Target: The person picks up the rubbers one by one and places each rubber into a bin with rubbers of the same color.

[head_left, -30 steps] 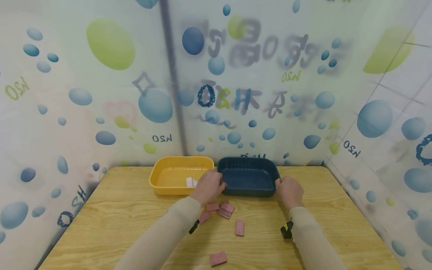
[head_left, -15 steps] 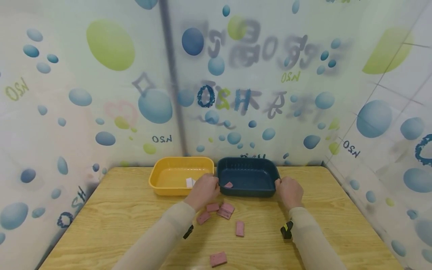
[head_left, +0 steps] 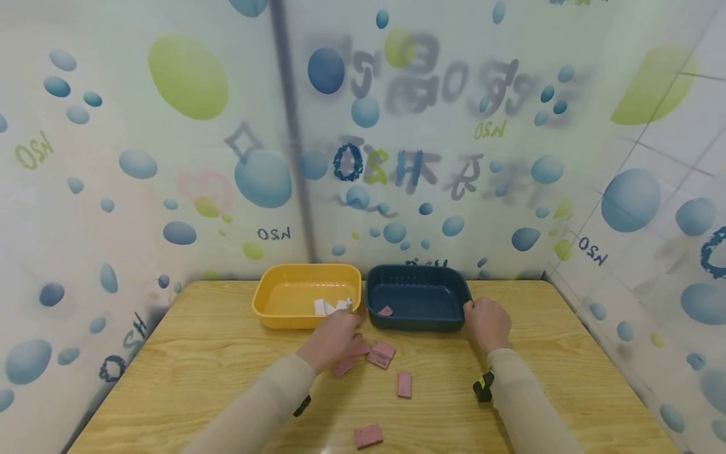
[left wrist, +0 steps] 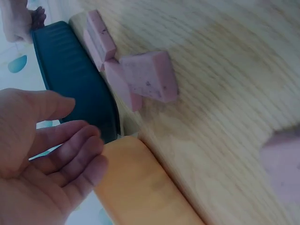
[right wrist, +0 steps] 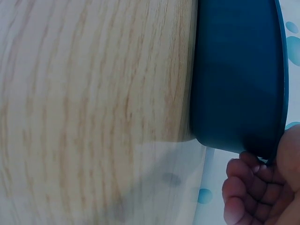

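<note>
My right hand [head_left: 489, 323] pinches the right end of the dark blue tray [head_left: 420, 324] by its rim, as the right wrist view [right wrist: 262, 187] also shows. One pink piece [head_left: 386, 311] lies in that tray's near left corner. My left hand [head_left: 333, 339] hovers in front of the yellow tray [head_left: 289, 321], near its right corner. In the left wrist view, the left hand's fingers [left wrist: 82, 159] are loosely bent with nothing between them. Below it on the table lie several pink blocks [head_left: 381, 354], some touching or leaning on one another.
White pieces [head_left: 323, 308] lie in the yellow tray's near right part. Two single pink blocks lie closer to me, one block [head_left: 404, 384] in the middle and another block [head_left: 368, 436] at the front. A patterned curtain [head_left: 363, 126] stands behind the wooden table [head_left: 198, 366].
My left hand has drawn back from the blue tray's left end, toward the left and nearer to me. The pink piece in that tray and more white pieces have come into sight. The right hand stays.
</note>
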A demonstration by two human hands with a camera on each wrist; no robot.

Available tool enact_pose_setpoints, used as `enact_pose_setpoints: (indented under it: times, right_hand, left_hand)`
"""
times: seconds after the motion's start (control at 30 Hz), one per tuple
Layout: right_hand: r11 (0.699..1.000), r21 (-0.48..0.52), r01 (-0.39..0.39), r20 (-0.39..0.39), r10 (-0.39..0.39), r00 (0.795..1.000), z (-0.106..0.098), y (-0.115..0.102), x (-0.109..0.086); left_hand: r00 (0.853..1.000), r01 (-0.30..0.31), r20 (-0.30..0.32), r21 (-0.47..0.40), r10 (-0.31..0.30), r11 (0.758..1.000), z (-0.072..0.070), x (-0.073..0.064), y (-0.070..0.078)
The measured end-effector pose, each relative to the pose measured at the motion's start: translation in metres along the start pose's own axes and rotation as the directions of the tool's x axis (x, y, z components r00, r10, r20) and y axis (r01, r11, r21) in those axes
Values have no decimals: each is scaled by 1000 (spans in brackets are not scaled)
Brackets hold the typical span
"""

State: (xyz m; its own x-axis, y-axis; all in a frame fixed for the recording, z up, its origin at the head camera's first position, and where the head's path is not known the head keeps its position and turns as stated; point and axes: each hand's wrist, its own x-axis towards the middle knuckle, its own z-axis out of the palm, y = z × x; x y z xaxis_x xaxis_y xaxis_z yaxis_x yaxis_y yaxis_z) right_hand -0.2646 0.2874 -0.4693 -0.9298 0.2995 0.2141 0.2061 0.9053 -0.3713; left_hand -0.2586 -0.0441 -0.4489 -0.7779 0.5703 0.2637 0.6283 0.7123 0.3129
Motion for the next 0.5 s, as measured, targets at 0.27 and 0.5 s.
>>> enact_pose_setpoints:
  times: [0.27,0.5]
  right_hand:
    - [1000,-4,-10,6,10,1000,0,0,1]
    - [1000,-2,-12,8,12,1000,0,-1,0]
  left_hand:
    - [989,48,140,-26,-44,999,-1,-12,-4]
    - [976,92,198,-8,-88,996,-1,-19,-6]
